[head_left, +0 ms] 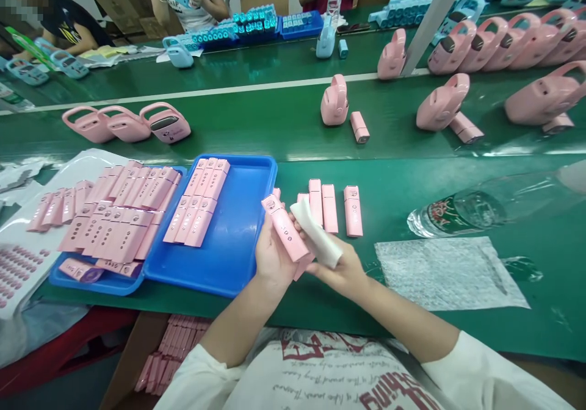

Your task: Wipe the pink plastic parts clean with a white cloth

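Pink rectangular pieces are in my left hand (271, 254), its fingers wrapped round them; the front piece (286, 230) is tilted, printed side up. My right hand (343, 269) grips a folded white cloth (318, 233) close beside that piece. Behind my hands, several pink pieces (328, 207) lie on the green table, with one more (353, 210) a little to the right. Left of my hands, a blue tray (238, 215) holds two rows of pink pieces (201, 202).
Another blue tray (98, 282), heaped with pink pieces, stands at the left. On the right lie a plastic bottle (476, 212) and a white cloth sheet (451, 276). Pink handled cases (335, 102) stand on the belt (256, 117). People sit across it.
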`<state>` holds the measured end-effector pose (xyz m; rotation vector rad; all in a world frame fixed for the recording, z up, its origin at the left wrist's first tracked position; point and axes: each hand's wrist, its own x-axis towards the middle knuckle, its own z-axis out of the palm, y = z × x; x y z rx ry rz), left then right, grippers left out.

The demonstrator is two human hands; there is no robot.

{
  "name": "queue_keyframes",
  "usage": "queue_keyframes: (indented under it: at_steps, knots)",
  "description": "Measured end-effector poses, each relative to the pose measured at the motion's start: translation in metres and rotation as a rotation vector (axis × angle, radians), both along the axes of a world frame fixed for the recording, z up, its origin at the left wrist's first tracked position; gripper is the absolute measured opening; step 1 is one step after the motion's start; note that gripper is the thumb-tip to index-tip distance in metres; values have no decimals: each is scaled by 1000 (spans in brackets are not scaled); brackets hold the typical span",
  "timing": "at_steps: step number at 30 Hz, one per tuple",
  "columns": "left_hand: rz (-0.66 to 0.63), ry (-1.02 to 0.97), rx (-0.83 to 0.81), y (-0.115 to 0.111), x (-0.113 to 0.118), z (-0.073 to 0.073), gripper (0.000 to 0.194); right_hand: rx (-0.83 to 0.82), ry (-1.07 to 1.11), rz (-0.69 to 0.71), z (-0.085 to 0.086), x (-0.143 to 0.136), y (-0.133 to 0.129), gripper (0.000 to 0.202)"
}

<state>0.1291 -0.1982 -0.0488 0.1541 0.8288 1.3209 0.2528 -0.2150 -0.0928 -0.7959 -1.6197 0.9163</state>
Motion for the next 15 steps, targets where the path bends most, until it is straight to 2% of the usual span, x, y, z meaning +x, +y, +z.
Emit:
queue_keyframes:
  at_steps: [3,5,7,9,11,13,15]
  knots:
    - [-61,49,-14,-3,1,-3,34,349,-84,-46,-10,-7,6,60]
    - [-86,32,-63,-3,2,-4,37,471,-79,-75,-15,-6,11,62]
    - [-109,-14,-134,-2,2,-3,39,515,-49,-60,-16,-2,13,59]
    - [-127,-53,-174,0,1,-1,37,448,-45,-52,-13,4,13,45]
    - [-135,-97,-173,2,0,1,34,261,-53,-128,-9,12,14,28]
    - [-134,-178,-160,2,-1,4,34,1,-6,-347,-7,20,19,21]
    - [-145,-271,-158,2,-2,6,35,-253,164,-586,-8,27,29,28]
